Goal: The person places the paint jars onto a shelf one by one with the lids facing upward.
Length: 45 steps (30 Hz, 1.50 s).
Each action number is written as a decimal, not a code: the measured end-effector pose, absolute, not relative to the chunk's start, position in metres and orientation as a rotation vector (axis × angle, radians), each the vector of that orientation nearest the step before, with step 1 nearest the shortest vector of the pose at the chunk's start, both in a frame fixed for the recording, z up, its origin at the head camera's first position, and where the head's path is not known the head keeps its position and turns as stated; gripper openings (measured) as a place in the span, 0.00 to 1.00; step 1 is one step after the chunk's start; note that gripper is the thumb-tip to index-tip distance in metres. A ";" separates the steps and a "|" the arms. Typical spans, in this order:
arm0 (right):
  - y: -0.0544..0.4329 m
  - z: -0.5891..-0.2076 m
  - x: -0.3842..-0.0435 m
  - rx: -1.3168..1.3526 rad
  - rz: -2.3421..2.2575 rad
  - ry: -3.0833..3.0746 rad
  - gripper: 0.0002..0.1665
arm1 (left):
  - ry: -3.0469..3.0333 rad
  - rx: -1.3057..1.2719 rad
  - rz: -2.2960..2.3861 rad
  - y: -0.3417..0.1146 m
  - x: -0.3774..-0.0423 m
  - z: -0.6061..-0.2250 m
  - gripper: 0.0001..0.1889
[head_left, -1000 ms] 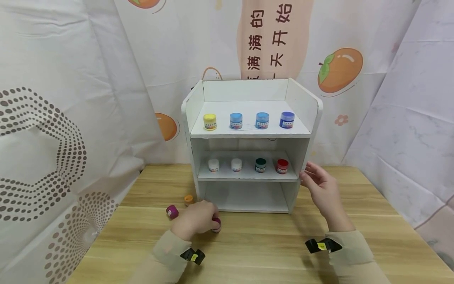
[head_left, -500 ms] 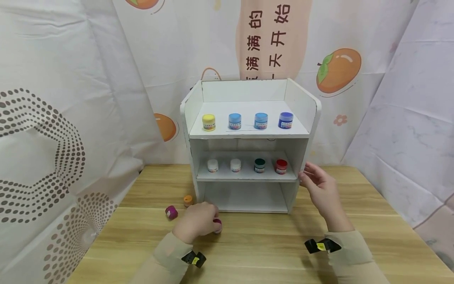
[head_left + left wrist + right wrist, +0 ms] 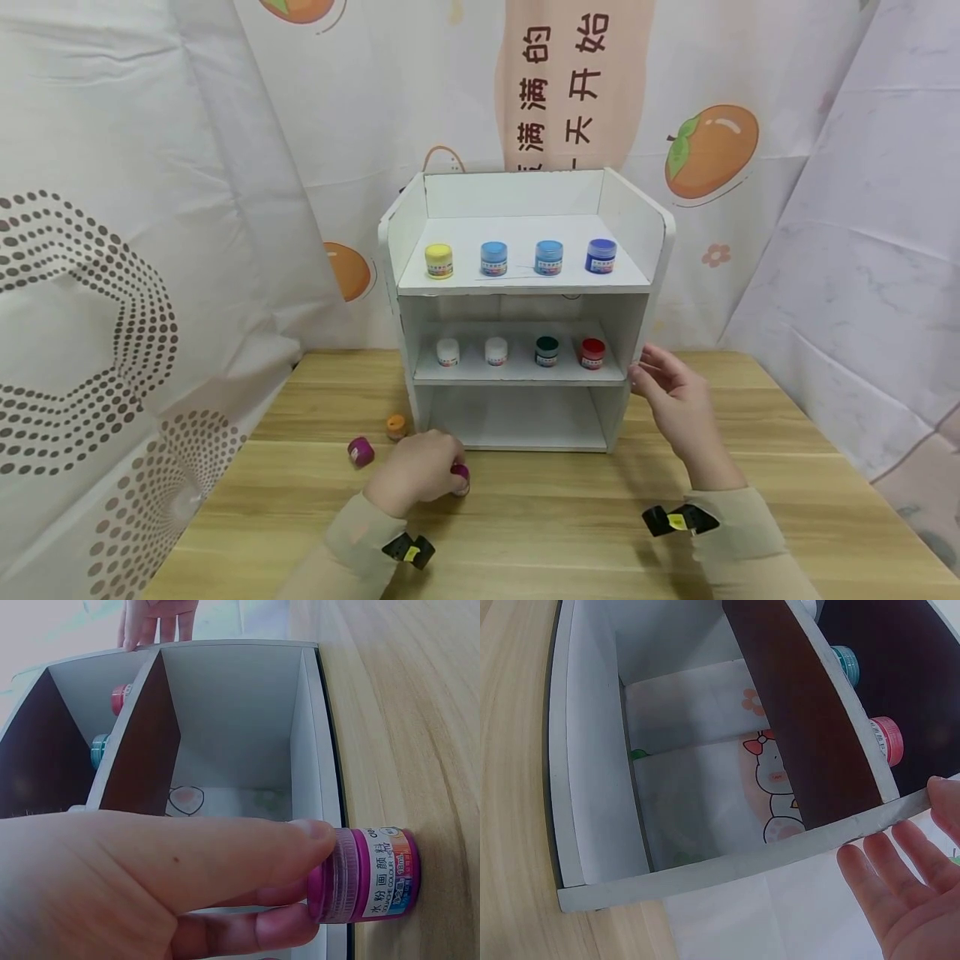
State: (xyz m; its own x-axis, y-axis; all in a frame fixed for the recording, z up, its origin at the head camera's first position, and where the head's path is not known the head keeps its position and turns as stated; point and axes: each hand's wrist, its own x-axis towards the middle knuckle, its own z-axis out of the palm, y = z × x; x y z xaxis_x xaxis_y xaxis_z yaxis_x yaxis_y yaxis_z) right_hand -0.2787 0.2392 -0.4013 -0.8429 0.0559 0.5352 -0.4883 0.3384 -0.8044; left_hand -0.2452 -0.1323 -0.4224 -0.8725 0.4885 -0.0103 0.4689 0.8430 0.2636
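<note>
My left hand (image 3: 420, 471) pinches the lid of a magenta gouache paint jar (image 3: 386, 874) between thumb and fingers. The jar stands on the wooden table in front of the white shelf's lower left corner, partly hidden by the hand in the head view. My right hand (image 3: 675, 400) is at the right side of the white shelf (image 3: 525, 290). In the right wrist view its thumb touches the front edge, and its loosely straight fingers lie along the outer side. Left of my left hand are another magenta jar (image 3: 361, 452), tipped over, and an orange jar (image 3: 396, 427).
The top shelf bears a yellow jar (image 3: 438, 261), two light blue jars (image 3: 493, 258) and a dark blue jar (image 3: 601, 256). On the middle shelf stand two white jars (image 3: 447, 352), a dark green jar (image 3: 547, 351) and a red jar (image 3: 592, 353). A patterned cloth (image 3: 420, 100) hangs behind.
The head view has shifted very slightly. My left hand stays at the magenta jar with hardly any movement. My right hand keeps its place at the shelf's side.
</note>
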 end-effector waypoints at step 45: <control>0.240 -0.401 -0.278 0.393 1.562 -2.123 0.26 | 2.949 0.808 0.389 -0.134 -0.248 -0.430 0.10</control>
State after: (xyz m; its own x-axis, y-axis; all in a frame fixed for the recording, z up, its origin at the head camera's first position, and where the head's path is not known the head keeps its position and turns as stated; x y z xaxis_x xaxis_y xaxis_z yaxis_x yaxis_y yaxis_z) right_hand -0.2782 0.2401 -0.4012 -0.8476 0.0467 0.5286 -0.4908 0.3099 -0.8143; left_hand -0.2481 -0.1340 -0.4300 -0.8608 0.5088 0.0093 0.4938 0.8308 0.2569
